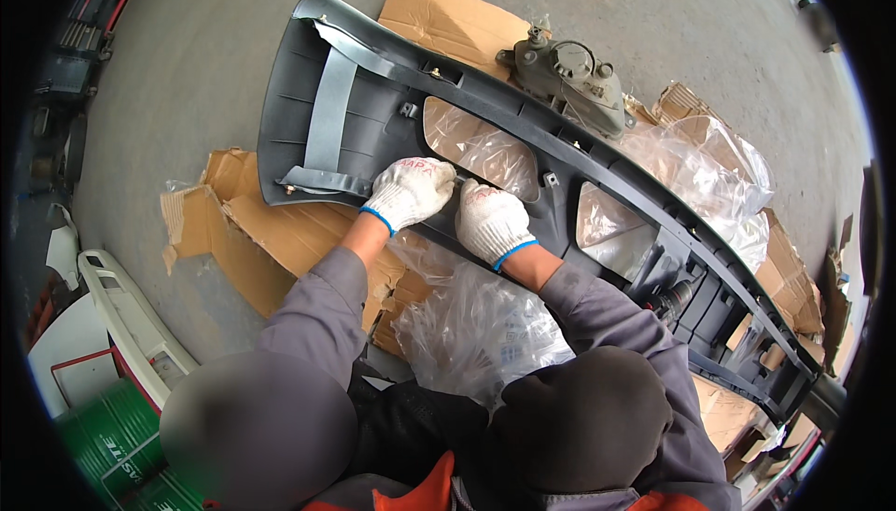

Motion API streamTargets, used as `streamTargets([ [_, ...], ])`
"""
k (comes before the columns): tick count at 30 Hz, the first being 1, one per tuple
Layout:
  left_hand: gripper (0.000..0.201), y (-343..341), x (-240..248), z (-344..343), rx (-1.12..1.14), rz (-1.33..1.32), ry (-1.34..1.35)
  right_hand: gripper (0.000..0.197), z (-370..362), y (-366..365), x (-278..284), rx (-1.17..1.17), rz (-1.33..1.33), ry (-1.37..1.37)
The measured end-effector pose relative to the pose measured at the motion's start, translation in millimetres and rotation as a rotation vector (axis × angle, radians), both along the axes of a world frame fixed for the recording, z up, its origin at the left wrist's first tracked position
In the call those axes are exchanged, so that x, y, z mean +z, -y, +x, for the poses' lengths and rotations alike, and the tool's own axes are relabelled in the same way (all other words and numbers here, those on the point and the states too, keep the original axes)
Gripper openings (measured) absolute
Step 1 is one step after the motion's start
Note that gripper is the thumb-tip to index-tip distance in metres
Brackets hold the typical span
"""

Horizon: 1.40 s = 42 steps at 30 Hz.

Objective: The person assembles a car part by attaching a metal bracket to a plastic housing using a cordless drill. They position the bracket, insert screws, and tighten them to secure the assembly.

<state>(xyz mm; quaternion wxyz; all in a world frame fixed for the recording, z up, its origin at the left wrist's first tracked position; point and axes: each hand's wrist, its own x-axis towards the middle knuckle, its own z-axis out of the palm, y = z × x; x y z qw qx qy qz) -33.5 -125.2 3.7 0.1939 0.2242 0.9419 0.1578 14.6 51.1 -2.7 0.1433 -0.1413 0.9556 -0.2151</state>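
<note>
A long black vehicle bumper (285,110) lies across the view with its ribbed inner side showing. Grey metal straps (332,105) are fixed inside its left end. Both my hands wear white knit gloves with blue cuffs and meet at the lower edge of one of the bumper's openings. My left hand (411,190) has its fingers closed at this edge. Close beside it, my right hand (490,224) is also closed, fingers curled toward the same spot. Whatever they pinch is hidden by the gloves. A dark power tool (672,302) rests on the bumper, right of my right forearm.
A dusty headlamp unit (569,77) sits against the bumper's far side. Cardboard (448,21) and crumpled clear plastic (485,324) lie under and around the bumper. At the lower left are a green drum (107,436) and a cream panel (131,310).
</note>
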Motion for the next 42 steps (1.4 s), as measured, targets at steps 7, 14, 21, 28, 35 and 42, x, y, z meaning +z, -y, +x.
streamTargets([
  [7,0.03,-4.1,7.0,0.7,0.112,0.08,0.03,0.021,16.5,-14.6,5.5,-0.093,-0.068,-0.084],
  [14,0.03,12.1,-8.0,-4.7,0.422,0.562,0.037,0.037,31.4,-43.3,28.3,-0.138,-0.243,-0.166],
  [21,0.042,-8.5,10.4,-8.5,1.011,1.978,0.873,0.023,-39.2,-75.1,145.3,0.35,-0.009,-0.195],
  [28,0.054,-49.1,19.0,15.9,0.623,2.75,0.936,0.026,-158.2,-7.9,163.6,0.111,-0.204,-0.303],
  [35,0.05,-4.7,11.1,34.6,0.602,2.711,0.822,0.032,-180.8,-49.2,126.4,-0.092,-0.014,-0.484],
  [42,0.034,17.2,-1.4,13.6,1.032,2.505,0.654,0.103,-208.8,-179.4,103.0,-0.074,-0.024,-0.004],
])
